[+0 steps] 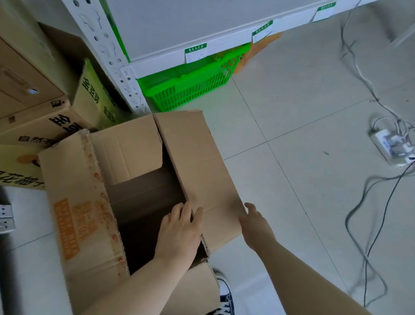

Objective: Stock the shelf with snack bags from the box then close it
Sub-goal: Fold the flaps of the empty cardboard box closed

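- Shelf (184, 18) is standing ahead of me, its pale board running across the top of the view, with green-and-white labels (195, 52) sticking to its front edge.
- Box (130, 149), the brown cardboard one, is sitting on the tiled floor (308, 161) right in front of me, just beside the shelf's white perforated post (104, 45). Its top is gaping, and the inside is showing only dark.
- Its left flap (80, 211), printed in orange, is leaning outward, while the right flap (201, 162) is tilting over the opening.
- Other printed cartons (27, 78) are sitting stacked to my left, touching the box's far corner.
- A green plastic basket (193, 87) is sitting under the shelf's lowest board, just beyond the box.
- My left hand (179, 230) is resting across the inner edge of the right flap, unclenched. Its fingers are lying fairly straight over the opening and the thumb is lying on the flap's top.
- My right hand (254, 222) is touching the outer edge of the same flap near its near corner. Its fingers are loose and straight, and it is grasping nothing.
- A white power strip (392, 146) with plugs and trailing cables is lying on the floor, well apart to my right.
- My dark sneaker (224, 301) with white laces is peeking out just beside the box's near side.
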